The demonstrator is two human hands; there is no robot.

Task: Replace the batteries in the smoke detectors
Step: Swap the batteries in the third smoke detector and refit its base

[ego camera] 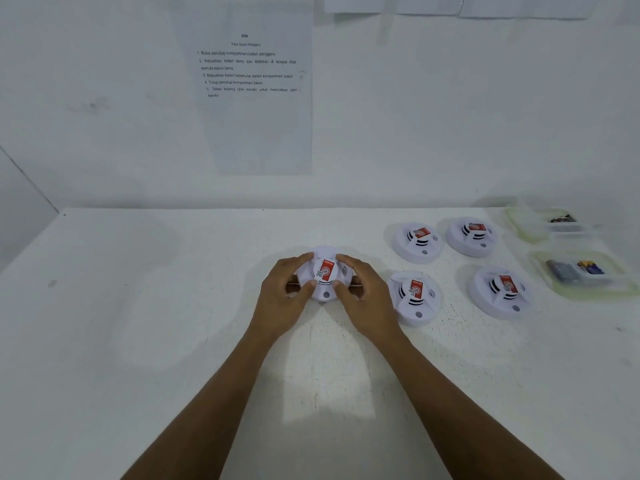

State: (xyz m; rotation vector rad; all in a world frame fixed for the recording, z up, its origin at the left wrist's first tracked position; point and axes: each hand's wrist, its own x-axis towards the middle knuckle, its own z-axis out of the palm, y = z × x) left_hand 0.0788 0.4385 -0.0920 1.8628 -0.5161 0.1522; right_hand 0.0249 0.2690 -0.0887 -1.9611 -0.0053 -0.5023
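White round smoke detector (325, 277), red-labelled, face up

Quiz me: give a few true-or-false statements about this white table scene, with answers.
1. The left hand and right hand both grip one round white plastic smoke detector. True.
2. Six detectors are in view. False: five; four other detectors lie to its right.
3. Two clear plastic tubs sit left of the hands. False: they sit at the far right.
4. A printed paper sheet hangs on the wall. True.
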